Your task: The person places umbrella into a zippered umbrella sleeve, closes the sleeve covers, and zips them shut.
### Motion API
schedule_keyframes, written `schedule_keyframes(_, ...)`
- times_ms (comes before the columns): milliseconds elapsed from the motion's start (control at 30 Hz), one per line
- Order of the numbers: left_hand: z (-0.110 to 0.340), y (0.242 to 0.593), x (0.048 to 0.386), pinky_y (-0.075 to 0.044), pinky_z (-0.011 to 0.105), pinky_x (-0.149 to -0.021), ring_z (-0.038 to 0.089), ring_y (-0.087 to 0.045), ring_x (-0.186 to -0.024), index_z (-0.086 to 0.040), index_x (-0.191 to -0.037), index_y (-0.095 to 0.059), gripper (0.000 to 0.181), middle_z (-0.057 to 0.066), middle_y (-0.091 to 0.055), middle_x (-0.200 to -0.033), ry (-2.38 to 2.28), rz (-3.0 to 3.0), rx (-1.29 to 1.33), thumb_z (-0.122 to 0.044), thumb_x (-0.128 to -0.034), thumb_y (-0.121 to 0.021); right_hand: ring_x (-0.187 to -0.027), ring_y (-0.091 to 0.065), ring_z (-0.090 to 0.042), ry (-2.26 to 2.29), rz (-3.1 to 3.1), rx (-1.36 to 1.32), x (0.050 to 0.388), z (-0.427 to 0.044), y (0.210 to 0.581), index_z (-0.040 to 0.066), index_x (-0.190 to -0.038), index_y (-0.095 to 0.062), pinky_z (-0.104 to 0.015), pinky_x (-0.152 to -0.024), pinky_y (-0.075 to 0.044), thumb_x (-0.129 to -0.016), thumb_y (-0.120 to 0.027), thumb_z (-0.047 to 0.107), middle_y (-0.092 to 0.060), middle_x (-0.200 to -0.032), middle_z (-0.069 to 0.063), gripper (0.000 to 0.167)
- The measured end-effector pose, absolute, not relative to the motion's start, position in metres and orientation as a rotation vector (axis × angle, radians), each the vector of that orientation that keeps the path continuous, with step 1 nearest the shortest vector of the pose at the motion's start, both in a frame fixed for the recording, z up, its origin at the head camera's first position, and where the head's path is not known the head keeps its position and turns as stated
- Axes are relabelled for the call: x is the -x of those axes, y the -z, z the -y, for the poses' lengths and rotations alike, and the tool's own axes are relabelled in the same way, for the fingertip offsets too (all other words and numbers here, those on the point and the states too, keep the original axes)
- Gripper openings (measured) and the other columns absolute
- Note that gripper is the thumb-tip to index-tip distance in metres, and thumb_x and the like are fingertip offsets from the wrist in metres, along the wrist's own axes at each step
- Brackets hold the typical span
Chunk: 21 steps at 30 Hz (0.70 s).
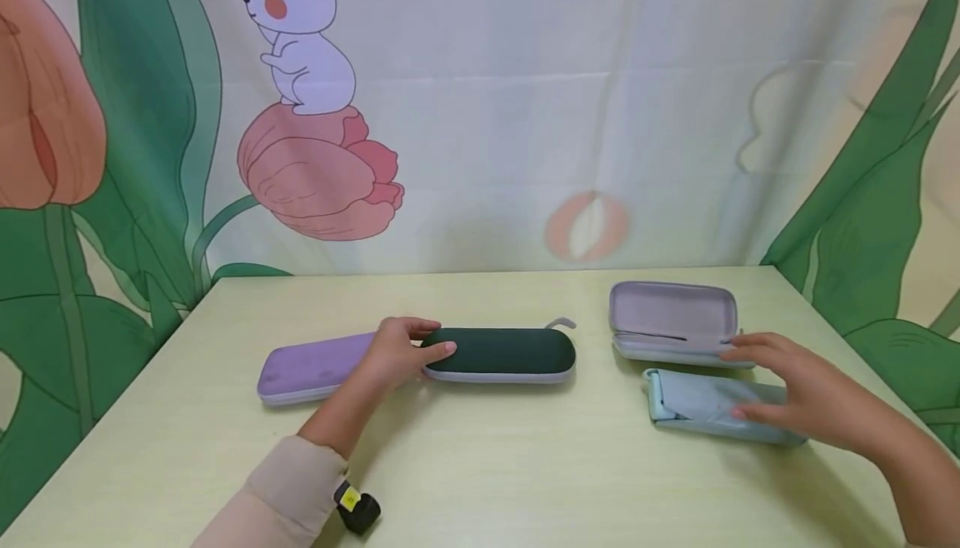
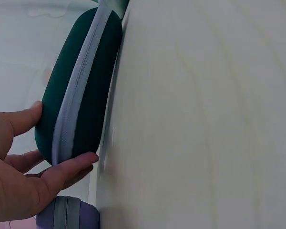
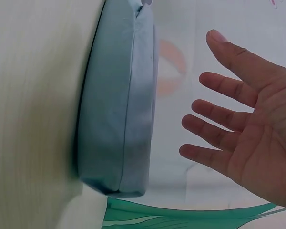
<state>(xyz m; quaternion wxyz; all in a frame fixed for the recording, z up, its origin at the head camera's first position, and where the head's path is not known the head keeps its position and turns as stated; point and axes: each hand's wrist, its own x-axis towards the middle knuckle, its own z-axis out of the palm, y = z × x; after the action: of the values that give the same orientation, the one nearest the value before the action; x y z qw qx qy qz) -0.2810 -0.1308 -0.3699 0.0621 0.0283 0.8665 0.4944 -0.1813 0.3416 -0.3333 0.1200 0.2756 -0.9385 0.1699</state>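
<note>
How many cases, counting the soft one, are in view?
4: the purple case on the left, the dark green case in the middle, the open lilac case at the right rear, and the soft light-blue case just in front of it. No others show.

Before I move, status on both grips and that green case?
Left grip holding green case, closed, by its left end. Right grip open over blue pouch, not touching. Purple case close beside left grip.

No readable text, brand or number in any view. On black device (image 1: 362, 516), near left in scene, at cuff of beige sleeve (image 1: 300, 475): yellow label (image 1: 349, 498), faint dark marks on it, too small and blurred to make out.
</note>
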Motion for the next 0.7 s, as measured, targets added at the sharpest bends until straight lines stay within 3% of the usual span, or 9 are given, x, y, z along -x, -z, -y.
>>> schedule_keyframes(367,0.12,0.35,0.271,-0.051,0.04,-0.087,0.028,-0.062,-0.105,-0.003,-0.122,-0.067,0.042,0.01,-0.066,-0.119,-0.882,-3.0,-0.379,-0.024,-0.0866,-0.075,-0.11,-0.054,-0.034,-0.422,2.685,-0.823,0.178,-0.35,0.351,0.004,-0.12,-0.063,-0.01,-0.091,-0.029,-0.065,-0.09,0.026,-0.061,-0.119,-0.013,0.065)
schedule_keyframes(500,0.107,0.339,0.265,-0.05,0.043,-0.088,0.029,-0.061,-0.106,-0.005,-0.118,-0.069,0.035,0.012,-0.066,-0.115,-0.623,-3.125,-0.455,-0.018,-0.0851,-0.073,-0.111,-0.054,-0.037,-0.421,2.673,-0.824,0.178,-0.35,0.356,0.004,-0.12,-0.063,-0.01,-0.094,-0.027,-0.064,-0.091,0.025,-0.061,-0.12,-0.014,0.066)
schedule_keyframes(567,0.098,0.335,0.262,-0.051,0.043,-0.087,0.03,-0.061,-0.104,-0.005,-0.116,-0.07,0.034,0.013,-0.064,-0.113,-0.563,-3.159,-0.483,-0.014,-0.084,-0.071,-0.112,-0.054,-0.039,-0.411,2.686,-0.817,0.178,-0.349,0.358,0.004,-0.12,-0.063,-0.017,-0.096,-0.033,-0.064,-0.091,0.025,-0.061,-0.119,-0.015,0.066)
schedule_keyframes(700,0.077,0.33,0.257,-0.052,0.042,-0.083,0.03,-0.061,-0.099,-0.004,-0.112,-0.071,0.03,0.013,-0.063,-0.108,-0.535,-3.222,-0.619,-0.009,-0.0822,-0.068,-0.112,-0.053,-0.044,-0.393,2.739,-0.808,0.18,-0.347,0.36,0.003,-0.118,-0.063,-0.048,-0.092,-0.043,-0.063,-0.091,0.027,-0.062,-0.118,-0.016,0.066)
